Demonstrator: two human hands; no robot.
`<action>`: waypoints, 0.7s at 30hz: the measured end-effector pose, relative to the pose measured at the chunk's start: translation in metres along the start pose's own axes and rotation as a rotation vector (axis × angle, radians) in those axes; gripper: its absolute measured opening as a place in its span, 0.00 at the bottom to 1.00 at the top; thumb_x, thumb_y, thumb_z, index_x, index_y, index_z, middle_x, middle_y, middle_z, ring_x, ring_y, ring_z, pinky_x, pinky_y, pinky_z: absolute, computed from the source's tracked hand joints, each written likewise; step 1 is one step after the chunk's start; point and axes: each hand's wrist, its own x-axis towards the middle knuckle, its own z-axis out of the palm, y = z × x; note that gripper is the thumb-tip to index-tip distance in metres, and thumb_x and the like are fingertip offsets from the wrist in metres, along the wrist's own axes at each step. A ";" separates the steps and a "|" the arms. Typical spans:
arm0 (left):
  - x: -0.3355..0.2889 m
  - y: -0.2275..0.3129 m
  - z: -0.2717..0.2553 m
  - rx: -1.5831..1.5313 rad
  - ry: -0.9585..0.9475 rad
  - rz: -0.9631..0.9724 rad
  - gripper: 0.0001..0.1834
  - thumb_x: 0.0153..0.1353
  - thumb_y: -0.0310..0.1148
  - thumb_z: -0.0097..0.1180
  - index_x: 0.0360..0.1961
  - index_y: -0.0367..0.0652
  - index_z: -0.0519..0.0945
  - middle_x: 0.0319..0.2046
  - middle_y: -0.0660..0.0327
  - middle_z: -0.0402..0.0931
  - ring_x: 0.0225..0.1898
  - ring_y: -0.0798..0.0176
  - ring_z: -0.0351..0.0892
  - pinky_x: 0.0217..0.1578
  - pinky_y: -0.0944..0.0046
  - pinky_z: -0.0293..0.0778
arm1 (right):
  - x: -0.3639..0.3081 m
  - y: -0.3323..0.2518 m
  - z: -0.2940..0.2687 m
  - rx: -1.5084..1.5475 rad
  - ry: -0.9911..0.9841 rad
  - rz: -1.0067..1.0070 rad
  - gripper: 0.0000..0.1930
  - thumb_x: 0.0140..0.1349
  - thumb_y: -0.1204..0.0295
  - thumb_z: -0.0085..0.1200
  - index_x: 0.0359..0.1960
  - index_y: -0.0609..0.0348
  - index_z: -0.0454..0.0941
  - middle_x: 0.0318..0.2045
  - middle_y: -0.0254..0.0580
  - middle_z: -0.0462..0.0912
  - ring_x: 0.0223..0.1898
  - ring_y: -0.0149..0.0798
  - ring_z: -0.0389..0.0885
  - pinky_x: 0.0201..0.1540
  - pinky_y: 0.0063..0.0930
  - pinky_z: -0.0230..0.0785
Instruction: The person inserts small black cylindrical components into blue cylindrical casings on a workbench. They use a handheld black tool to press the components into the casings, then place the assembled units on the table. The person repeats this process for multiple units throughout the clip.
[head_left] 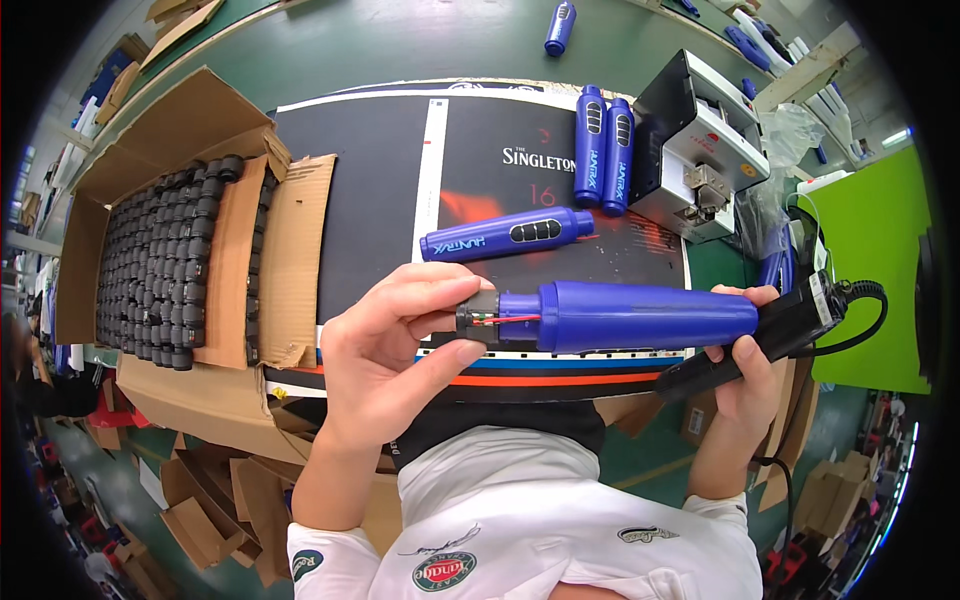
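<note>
Here, left hand [388,345] pinching black part [480,307], thumb [440,366] opposed (wires [515,320] showing).

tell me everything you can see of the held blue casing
The blue casing looks like smooth plastic, long and tapered, wide near its left end and narrower rightward. A slimmer blue neck projects left, where red wire leads to a black end piece pinched by the left hand. It is held roughly level, partly over the dark sheet; the right hand grips its right end, alongside a black corded tool.
</note>
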 end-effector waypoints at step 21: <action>0.001 0.004 0.004 0.344 0.000 0.100 0.24 0.48 0.12 0.64 0.49 0.31 0.81 0.46 0.47 0.78 0.46 0.60 0.81 0.45 0.66 0.81 | 0.003 0.013 -0.007 0.021 0.013 0.047 0.25 0.60 0.72 0.61 0.58 0.58 0.67 0.52 0.58 0.76 0.34 0.31 0.72 0.37 0.25 0.67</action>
